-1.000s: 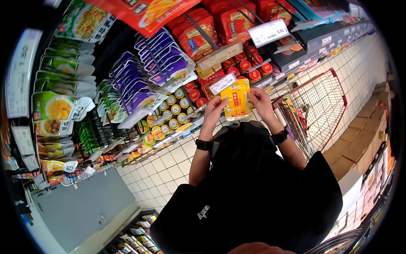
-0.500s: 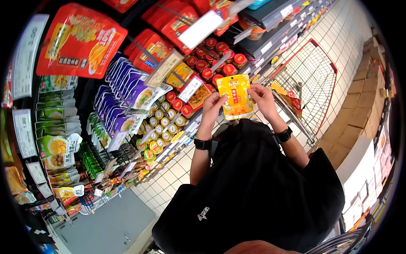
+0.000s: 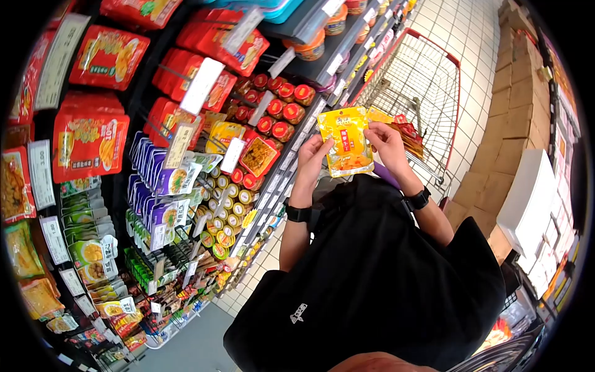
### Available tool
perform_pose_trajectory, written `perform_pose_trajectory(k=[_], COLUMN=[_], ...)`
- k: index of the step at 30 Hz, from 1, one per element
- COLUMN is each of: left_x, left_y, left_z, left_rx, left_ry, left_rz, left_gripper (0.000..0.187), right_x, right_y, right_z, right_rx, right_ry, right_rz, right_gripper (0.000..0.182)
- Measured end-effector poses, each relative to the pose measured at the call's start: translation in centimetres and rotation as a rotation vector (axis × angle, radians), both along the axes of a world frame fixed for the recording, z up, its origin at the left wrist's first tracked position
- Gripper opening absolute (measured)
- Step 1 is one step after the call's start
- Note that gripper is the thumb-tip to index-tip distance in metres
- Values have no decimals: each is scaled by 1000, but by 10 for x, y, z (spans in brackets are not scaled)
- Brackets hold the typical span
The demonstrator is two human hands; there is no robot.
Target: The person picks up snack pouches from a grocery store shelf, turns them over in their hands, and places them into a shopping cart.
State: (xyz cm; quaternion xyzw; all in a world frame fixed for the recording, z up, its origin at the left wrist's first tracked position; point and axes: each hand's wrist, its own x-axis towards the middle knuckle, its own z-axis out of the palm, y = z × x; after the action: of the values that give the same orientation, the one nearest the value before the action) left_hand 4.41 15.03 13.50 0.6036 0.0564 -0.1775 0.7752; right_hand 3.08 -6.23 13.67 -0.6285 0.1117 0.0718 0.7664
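Between my two hands is a yellow food pouch (image 3: 347, 139) with a red label in its middle and a hang hole at the top. My left hand (image 3: 312, 162) pinches its left edge, thumb on the front. On the opposite edge, my right hand (image 3: 390, 147) grips it the same way, fingers mostly behind the pouch. The pouch is upright, its front facing me. Just beyond my right hand stands a wire shopping cart (image 3: 421, 80) with a red rim, holding red and yellow packets (image 3: 406, 131).
On the left, shelves carry hanging red pouches (image 3: 90, 137), purple packets (image 3: 162, 170), red-lidded jars (image 3: 282, 131) and yellow-lidded cans (image 3: 230, 211), with price tags sticking out. Cardboard boxes (image 3: 517, 118) are stacked to the right along the tiled floor (image 3: 480, 68).
The view has turned and shifted, so shelves and cart sit differently in it. The cart appears farther up and left. Both hands keep their hold on the pouch.
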Motion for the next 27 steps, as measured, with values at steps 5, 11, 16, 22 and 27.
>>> perform_pose_trajectory(k=[5, 11, 16, 22, 27], left_x=[-4, -14, -27, -41, -46], left_y=[-44, -99, -139, -177, -194], left_z=[-14, 1, 15, 11, 10], left_rx=[-78, -194, -108, -75, 32], left_ry=[-3, -44, -102, -180, -242], left_rz=[-50, -168, -262, -434, -447], left_gripper=[15, 25, 36, 43, 41], right_x=[-23, -57, -79, -99, -109], right_y=[-40, -71, -92, -108, -115], right_z=[-7, 6, -8, -14, 4], right_rx=[-37, -229, 70, 289, 617], right_ry=[-22, -76, -66, -111, -44], right_rz=[-76, -120, -150, -185, -231], right_gripper=[19, 35, 45, 46, 65])
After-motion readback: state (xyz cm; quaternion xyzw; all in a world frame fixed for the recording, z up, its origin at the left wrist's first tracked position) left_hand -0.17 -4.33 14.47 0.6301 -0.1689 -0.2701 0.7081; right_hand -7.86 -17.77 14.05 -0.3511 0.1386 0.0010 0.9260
